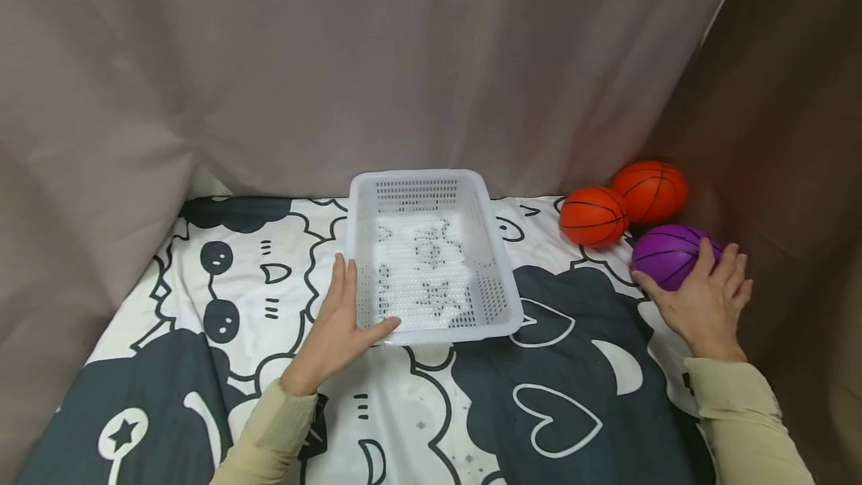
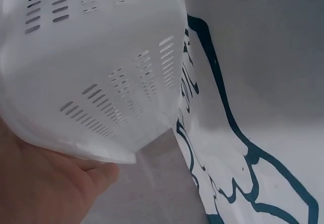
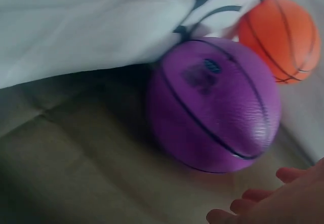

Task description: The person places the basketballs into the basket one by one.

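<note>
A white perforated plastic basket (image 1: 494,275) stands in the middle of the bed cover, with bare inside. At its near left corner is my left hand (image 1: 340,331), fingers stretched along the left rim and thumb lying by the near rim. The left wrist view shows this hand (image 2: 55,183) against the rim of the basket (image 2: 76,57). Far right, my right hand (image 1: 707,298) reaches around the near side of a purple basketball (image 1: 667,253), fingers spread. In the right wrist view, fingertips (image 3: 245,206) appear apart from the purple ball (image 3: 212,107); the thumb is not visible there.
Two orange basketballs, one nearer (image 1: 594,217) and one farther (image 1: 650,191), sit just beyond the purple ball. A grey-brown curtain (image 1: 404,58) hangs behind the bed cover (image 1: 269,305), and a darker curtain (image 1: 795,171) closes the right side.
</note>
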Demonstrator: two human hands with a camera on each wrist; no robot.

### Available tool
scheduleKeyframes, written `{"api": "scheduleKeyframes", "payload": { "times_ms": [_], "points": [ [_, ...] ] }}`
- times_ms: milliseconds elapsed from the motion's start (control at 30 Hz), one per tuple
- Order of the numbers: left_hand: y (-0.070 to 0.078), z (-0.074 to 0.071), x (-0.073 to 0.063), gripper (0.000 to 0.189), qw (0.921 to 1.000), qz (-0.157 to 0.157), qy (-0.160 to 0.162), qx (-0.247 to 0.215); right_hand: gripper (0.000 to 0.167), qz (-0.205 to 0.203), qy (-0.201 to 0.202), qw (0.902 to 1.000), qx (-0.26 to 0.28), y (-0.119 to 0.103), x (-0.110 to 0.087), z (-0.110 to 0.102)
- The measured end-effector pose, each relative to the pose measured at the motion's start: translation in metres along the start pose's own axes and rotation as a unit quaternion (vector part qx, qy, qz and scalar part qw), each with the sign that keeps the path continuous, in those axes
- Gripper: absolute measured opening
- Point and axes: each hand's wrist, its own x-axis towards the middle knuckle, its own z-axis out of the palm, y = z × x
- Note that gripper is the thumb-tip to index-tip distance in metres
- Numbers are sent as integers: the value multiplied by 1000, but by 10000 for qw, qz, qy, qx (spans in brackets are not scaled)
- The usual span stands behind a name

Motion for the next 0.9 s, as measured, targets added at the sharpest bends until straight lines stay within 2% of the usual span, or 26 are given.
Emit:
{"api": "scheduleKeyframes", "payload": {
  "times_ms": [267, 500, 700, 800, 900],
  "points": [
    [0, 1, 2, 133, 10000, -37, -25, -4, 126, 124, -27, 9999, -11, 18, 8, 10],
    [-3, -1, 3, 134, 10000, -53, -74, 5, 131, 316, -175, 9993, -117, 27, 12, 17],
    [-7, 0, 3, 136, 9997, -107, -127, -158, 136, 420, -233, 9987, -163, 26, 18, 21],
    [-7, 0, 3, 137, 9996, -115, -148, -214, 140, 442, -168, 9989, -80, 23, 20, 23],
    [-6, 1, 3, 136, 9996, -124, -150, -194, 137, 467, -28, 9989, 53, 19, 22, 26]
  ]
}}
